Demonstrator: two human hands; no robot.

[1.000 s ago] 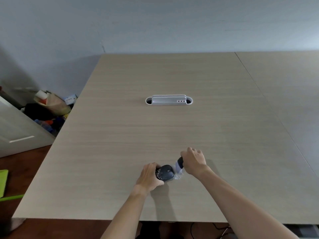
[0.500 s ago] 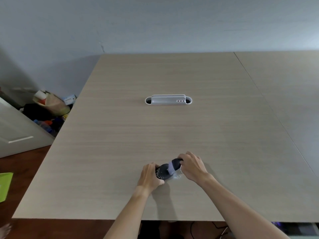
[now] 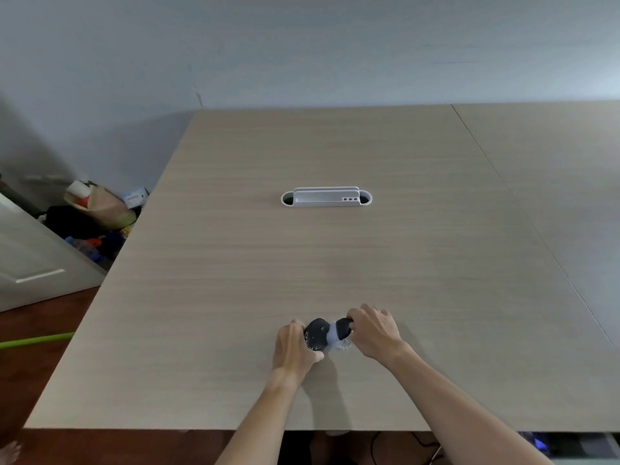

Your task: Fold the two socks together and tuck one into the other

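Resting near the table's (image 3: 335, 263) front edge, the small dark device (image 3: 318, 333) looks rigid, light and smooth, partly in crinkly clear wrap (image 3: 342, 344). Left hand (image 3: 293, 347) curls round its rounded end; right hand (image 3: 372, 333) pinches the narrow end. Grip the body, not the wrap.

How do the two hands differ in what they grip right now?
The left hand grips the dark round end of the object; the right hand holds its narrower dark end. The left hand lies nearer the table edge; the right sits a little farther in. Both have fingers curled round the same dark object, low over the table.
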